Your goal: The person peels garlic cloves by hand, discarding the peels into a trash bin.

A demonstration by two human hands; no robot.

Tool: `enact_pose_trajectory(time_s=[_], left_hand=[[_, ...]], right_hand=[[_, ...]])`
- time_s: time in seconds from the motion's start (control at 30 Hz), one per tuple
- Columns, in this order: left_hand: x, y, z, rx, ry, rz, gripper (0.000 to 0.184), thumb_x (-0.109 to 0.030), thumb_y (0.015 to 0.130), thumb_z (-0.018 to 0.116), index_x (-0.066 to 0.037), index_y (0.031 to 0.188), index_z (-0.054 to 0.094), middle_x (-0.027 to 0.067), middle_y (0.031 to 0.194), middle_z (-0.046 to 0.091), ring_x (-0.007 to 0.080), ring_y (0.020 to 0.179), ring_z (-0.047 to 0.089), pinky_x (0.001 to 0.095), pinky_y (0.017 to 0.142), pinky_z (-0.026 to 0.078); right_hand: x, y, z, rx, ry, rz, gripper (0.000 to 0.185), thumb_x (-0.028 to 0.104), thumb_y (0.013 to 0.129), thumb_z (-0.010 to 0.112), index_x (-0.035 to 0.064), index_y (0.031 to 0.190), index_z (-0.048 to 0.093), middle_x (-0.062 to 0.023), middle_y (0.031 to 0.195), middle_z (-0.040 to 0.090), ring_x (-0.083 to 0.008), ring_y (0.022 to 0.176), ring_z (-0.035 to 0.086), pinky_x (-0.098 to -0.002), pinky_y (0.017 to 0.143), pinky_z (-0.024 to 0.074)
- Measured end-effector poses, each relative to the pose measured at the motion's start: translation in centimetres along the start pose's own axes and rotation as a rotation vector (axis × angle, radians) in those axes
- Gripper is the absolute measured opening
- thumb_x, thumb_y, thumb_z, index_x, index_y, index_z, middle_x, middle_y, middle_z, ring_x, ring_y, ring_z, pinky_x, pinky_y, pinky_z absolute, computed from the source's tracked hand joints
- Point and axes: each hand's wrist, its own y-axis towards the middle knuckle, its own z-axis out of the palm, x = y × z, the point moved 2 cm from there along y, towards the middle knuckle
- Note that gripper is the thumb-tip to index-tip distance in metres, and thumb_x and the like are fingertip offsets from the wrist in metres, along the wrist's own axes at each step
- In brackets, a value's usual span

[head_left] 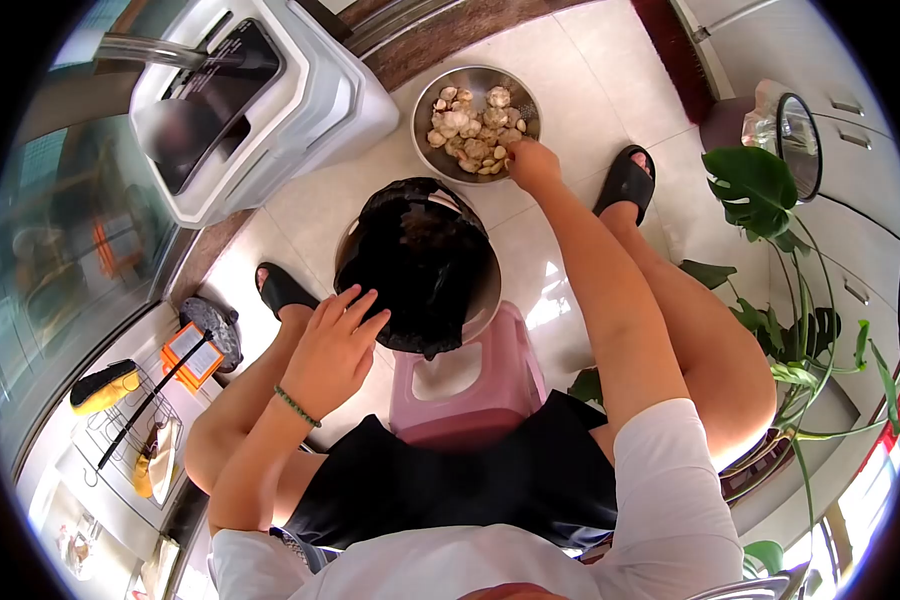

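Observation:
A metal bowl of garlic bulbs and cloves stands on the tiled floor in front of me. My right hand is at the bowl's right rim, fingers curled closed over its edge. What they hold, if anything, is hidden. Nearer to me is a bin lined with a black plastic bag. At its lower left edge, my left hand is open, palm down and fingers spread, with nothing in it. A green bead bracelet circles that wrist.
A pink plastic stool sits between my legs, right behind the bin. At upper left stands a white and grey appliance. A large-leaved potted plant and white cabinets line the right. A wire rack is at left.

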Motion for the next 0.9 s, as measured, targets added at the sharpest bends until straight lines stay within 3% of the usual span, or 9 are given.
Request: enact_pose_trajectory(time_s=[0.07, 0.17, 0.27, 0.33, 0.5, 0.63, 0.7, 0.83, 0.9], left_hand=[[0.2, 0.4, 0.1, 0.015, -0.023, -0.015, 0.038, -0.007, 0.081, 0.059, -0.005, 0.118, 0.060, 0.0139, 0.131, 0.053, 0.0331, 0.126, 0.043, 0.0467, 0.100, 0.036], [0.5, 0.7, 0.0, -0.008, -0.091, -0.026, 0.036, -0.009, 0.081, 0.062, -0.005, 0.117, 0.061, 0.0127, 0.128, 0.056, 0.0317, 0.124, 0.046, 0.0458, 0.099, 0.037], [0.7, 0.9, -0.3, -0.012, -0.132, -0.004, 0.035, -0.011, 0.081, 0.064, -0.005, 0.115, 0.062, 0.0124, 0.126, 0.057, 0.0313, 0.123, 0.047, 0.0458, 0.099, 0.037], [0.6, 0.8, -0.4, 0.007, -0.106, 0.008, 0.033, -0.015, 0.086, 0.061, -0.005, 0.117, 0.060, 0.0115, 0.124, 0.058, 0.0301, 0.122, 0.047, 0.0426, 0.101, 0.039], [0.6, 0.7, -0.5, 0.006, -0.146, 0.025, 0.032, -0.015, 0.085, 0.062, -0.005, 0.116, 0.061, 0.0108, 0.124, 0.058, 0.0289, 0.121, 0.049, 0.0419, 0.101, 0.040], [0.8, 0.5, -0.9, -0.008, -0.132, 0.031, 0.032, -0.014, 0.084, 0.063, -0.006, 0.115, 0.061, 0.0103, 0.123, 0.058, 0.0282, 0.119, 0.050, 0.0416, 0.100, 0.040], [0.7, 0.6, -1.1, -0.022, -0.126, 0.034, 0.032, -0.014, 0.084, 0.063, -0.006, 0.115, 0.061, 0.0104, 0.122, 0.058, 0.0281, 0.119, 0.050, 0.0415, 0.100, 0.041], [0.1, 0.7, -2.0, -0.062, -0.138, 0.047, 0.034, -0.011, 0.080, 0.066, -0.005, 0.114, 0.062, 0.0118, 0.122, 0.059, 0.0301, 0.119, 0.050, 0.0461, 0.099, 0.040], [-0.3, 0.7, -2.5, -0.093, -0.125, 0.053, 0.034, -0.011, 0.081, 0.066, -0.004, 0.114, 0.062, 0.0122, 0.121, 0.060, 0.0308, 0.117, 0.052, 0.0457, 0.098, 0.041]], right_hand=[[0.9, 0.9, -0.7, 0.022, -0.086, -0.008, 0.018, 0.022, 0.080, 0.063, 0.0082, 0.091, 0.065, -0.0111, 0.092, 0.066, -0.0304, 0.090, 0.063, -0.0438, 0.076, 0.0515], [4.0, 2.0, -1.7, -0.027, 0.054, -0.041, 0.022, 0.019, 0.079, 0.064, 0.0099, 0.099, 0.065, -0.0121, 0.103, 0.066, -0.0309, 0.095, 0.064, -0.0436, 0.076, 0.0527], [6.2, 3.2, -1.1, -0.165, 0.093, -0.131, 0.037, 0.022, 0.079, 0.066, 0.0119, 0.114, 0.056, -0.0097, 0.116, 0.057, -0.0303, 0.101, 0.061, -0.0424, 0.078, 0.0533], [7.6, 3.3, -1.3, -0.131, 0.067, -0.136, 0.039, 0.020, 0.079, 0.066, 0.0124, 0.115, 0.055, -0.0093, 0.116, 0.056, -0.0302, 0.103, 0.060, -0.0423, 0.079, 0.0530], [6.7, 4.9, 1.1, -0.098, 0.042, -0.184, 0.041, 0.016, 0.079, 0.067, 0.0114, 0.119, 0.056, -0.0109, 0.115, 0.057, -0.0315, 0.104, 0.059, -0.0426, 0.083, 0.0513], [5.8, 6.0, 1.6, -0.321, 0.377, -0.164, 0.035, 0.020, 0.082, 0.065, 0.0028, 0.112, 0.059, -0.0186, 0.106, 0.063, -0.0350, 0.098, 0.061, -0.0449, 0.083, 0.0489], [5.3, 6.0, 1.4, -0.256, 0.615, 0.032, 0.035, 0.023, 0.084, 0.062, -0.0003, 0.110, 0.060, -0.0203, 0.094, 0.066, -0.0363, 0.088, 0.063, -0.0437, 0.080, 0.0491], [3.8, 6.0, 0.1, -0.102, 0.696, 0.036, 0.038, 0.029, 0.087, 0.061, -0.0030, 0.109, 0.060, -0.0191, 0.085, 0.066, -0.0322, 0.078, 0.064, -0.0408, 0.075, 0.0497], [3.4, 5.7, -0.1, 0.100, 0.821, 0.036, 0.041, 0.032, 0.089, 0.062, -0.0035, 0.109, 0.060, -0.0137, 0.081, 0.066, -0.0210, 0.072, 0.062, -0.0347, 0.066, 0.0498]])
